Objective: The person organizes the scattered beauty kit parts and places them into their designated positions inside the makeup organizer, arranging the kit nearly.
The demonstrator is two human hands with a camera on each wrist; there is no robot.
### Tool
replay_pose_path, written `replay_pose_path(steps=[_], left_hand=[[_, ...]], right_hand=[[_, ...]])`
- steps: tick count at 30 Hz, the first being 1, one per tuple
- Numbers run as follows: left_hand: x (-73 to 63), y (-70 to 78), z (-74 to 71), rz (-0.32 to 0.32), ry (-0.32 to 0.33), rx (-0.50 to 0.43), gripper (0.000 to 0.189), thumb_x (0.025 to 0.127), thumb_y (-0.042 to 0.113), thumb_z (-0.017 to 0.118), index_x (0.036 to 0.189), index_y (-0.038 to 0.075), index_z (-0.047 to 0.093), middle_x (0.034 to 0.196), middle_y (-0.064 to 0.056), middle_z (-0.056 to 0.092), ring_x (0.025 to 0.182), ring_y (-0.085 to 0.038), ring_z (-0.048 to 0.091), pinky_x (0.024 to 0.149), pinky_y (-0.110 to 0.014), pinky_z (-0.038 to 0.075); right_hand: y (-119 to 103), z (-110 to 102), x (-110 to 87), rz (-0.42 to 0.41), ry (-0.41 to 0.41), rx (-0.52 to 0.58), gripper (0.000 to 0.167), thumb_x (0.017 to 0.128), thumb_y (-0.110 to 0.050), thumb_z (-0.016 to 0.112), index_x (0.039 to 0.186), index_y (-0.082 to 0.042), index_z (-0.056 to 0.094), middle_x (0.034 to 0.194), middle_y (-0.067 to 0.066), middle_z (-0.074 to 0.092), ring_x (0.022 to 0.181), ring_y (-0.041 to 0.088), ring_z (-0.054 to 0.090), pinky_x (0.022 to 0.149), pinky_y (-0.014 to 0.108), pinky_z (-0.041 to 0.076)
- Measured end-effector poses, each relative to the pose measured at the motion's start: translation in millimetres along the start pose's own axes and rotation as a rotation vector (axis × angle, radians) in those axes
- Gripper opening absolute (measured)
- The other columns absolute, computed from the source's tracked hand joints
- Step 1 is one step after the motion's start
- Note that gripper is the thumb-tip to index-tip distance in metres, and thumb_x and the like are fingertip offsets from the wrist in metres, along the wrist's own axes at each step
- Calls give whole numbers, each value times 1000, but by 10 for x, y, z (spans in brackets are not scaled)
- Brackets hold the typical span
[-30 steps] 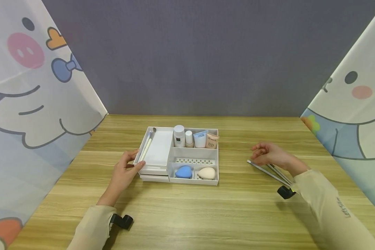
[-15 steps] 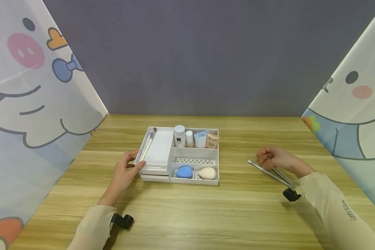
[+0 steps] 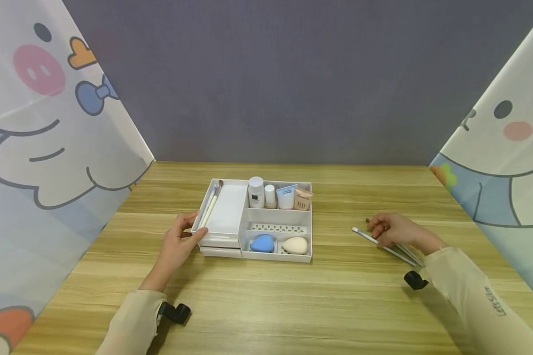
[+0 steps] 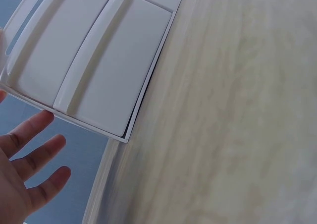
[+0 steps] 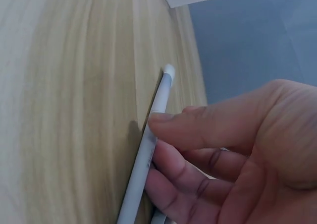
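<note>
In the head view my left hand is at the front left corner of a white makeup organizer. Its thumb rests on the front edge; the other fingers lie along the side, spread and fairly straight in the left wrist view. My right hand is low over the table at the right. There its thumb and fingers pinch the pale handle of a makeup brush with a white tip. Another brush lies partly hidden beneath the hand, and a small dark brush tip shows beyond the fingertips.
Two brushes lie on the organizer's left top. Its back compartment holds a white bottle, a smaller bottle, a blue tube and a BB tube. A blue sponge and a cream sponge sit in front.
My right hand has moved right and slightly toward the front, down onto the brushes. My left hand stays at the organizer's corner.
</note>
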State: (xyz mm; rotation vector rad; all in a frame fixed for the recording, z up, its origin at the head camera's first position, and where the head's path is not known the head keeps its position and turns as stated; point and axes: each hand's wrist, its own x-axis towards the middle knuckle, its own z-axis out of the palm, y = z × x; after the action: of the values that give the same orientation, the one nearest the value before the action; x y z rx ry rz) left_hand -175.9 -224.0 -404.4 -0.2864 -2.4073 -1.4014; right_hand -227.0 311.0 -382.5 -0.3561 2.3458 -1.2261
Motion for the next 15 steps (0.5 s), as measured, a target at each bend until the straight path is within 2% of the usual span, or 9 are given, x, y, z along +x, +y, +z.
replay_pose_path(steps=[6,15], left_hand=[[10,-24,-3,-3,-4,10,43,91,3,70,131,2,54,120,-21,65,98,2,53,77,-20,48],[4,-15,-4,2,4,5,42,91,3,70,130,2,55,121,-21,65,97,4,53,76,-20,49]], right_hand=[[-32,48,9,-11,-1,-61,51,64,14,67,113,14,54,83,8,56,64,17,48,50,25,43],[-97,106,15,-8,-15,-136,45,63,17,67,106,11,59,79,6,53,64,18,45,48,26,41]])
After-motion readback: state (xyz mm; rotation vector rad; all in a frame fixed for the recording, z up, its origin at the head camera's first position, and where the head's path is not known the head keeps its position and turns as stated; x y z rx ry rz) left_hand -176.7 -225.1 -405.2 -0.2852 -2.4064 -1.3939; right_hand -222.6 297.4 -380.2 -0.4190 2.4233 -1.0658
